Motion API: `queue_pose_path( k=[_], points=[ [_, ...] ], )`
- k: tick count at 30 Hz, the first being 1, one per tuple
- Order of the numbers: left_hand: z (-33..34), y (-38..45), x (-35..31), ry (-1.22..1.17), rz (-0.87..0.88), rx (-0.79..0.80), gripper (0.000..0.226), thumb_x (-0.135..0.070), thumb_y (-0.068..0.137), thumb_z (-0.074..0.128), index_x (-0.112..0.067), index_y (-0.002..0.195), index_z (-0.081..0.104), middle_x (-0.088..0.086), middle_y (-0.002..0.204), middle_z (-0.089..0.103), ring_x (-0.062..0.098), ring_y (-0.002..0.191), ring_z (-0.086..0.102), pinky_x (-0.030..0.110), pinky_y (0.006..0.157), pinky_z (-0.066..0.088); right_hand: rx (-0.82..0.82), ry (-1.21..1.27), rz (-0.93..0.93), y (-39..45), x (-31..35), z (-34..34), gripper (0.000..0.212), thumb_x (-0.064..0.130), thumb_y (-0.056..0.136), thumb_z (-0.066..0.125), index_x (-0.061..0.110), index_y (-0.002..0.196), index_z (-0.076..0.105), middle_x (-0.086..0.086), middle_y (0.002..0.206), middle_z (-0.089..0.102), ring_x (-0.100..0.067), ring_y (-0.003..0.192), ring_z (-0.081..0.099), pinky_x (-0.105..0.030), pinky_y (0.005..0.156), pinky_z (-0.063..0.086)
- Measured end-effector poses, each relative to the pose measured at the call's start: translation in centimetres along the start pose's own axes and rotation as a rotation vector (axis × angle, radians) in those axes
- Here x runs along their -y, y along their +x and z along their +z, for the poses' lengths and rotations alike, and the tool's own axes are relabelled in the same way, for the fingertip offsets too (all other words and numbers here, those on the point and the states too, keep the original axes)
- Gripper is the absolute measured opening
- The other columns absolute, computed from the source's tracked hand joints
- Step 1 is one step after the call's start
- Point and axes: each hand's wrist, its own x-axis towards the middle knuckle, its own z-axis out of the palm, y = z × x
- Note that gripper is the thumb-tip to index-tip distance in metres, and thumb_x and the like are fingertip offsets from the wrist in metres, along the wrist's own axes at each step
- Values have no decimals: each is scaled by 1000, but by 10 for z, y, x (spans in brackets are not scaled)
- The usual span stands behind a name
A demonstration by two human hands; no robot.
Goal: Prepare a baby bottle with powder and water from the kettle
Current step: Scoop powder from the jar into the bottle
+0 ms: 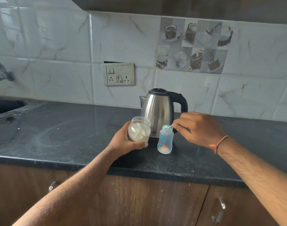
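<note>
- Fingers: our right hand pinches the stem of a small teal scoop between thumb and fingertips; the other fingers curl loosely above. Our left hand wraps the powder jar, thumb along its base, fingers behind.
- The scoop's bowl sits at the open mouth of the baby bottle; whether it is tipped empty or still loaded we cannot tell, the bowl being too small in view.
- The bottle stands upright on the black countertop, just in front of the steel kettle and just beside the jar. A pale layer lies at its bottom, probably powder.
- Handling, by our judgement: the bottle is thin clear plastic, light and nearly empty, so easily knocked over with nobody steadying it. Best taken round the waist below the neck.
- The jar is open, about half full of clumped powder, held slightly off the counter. Likely light, smooth-sided; a full wrap suits it.
- The kettle, lid closed, handle facing right, is the heavy item; take it by the black handle only, as the steel may be hot.
</note>
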Motion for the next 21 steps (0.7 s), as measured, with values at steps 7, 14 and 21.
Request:
queue_pose_path(
  k=[7, 14, 21],
  points=[
    [-1, -1, -1, 3, -9, -1, 112, -54, 54, 102, -38, 152, 49, -20, 135, 69, 11, 125, 67, 40, 112, 57, -23, 1, 18, 0, -1, 1, 30, 37, 104, 58, 21, 94, 81, 8, 73, 65, -17, 60, 59, -21, 51, 35],
    [0, 0, -2, 13, -15, -2, 110, -49, 60, 104, -38, 153, 48, -18, 137, 67, 11, 125, 66, 40, 113, 57, 61, 218, 528, 11, 7, -3, 21, 37, 103, 69, 33, 85, 79, 16, 66, 63, -7, 57, 53, -19, 52, 33],
    [1, -1, -2, 20, -12, -11, 104, -39, 66, 105, -40, 152, 47, -21, 135, 67, 9, 125, 66, 30, 107, 55, 17, 698, 1068, 25, 6, 0, 28, 34, 102, 69, 18, 81, 79, -2, 66, 67, -14, 49, 50, -26, 42, 42]
  ],
)
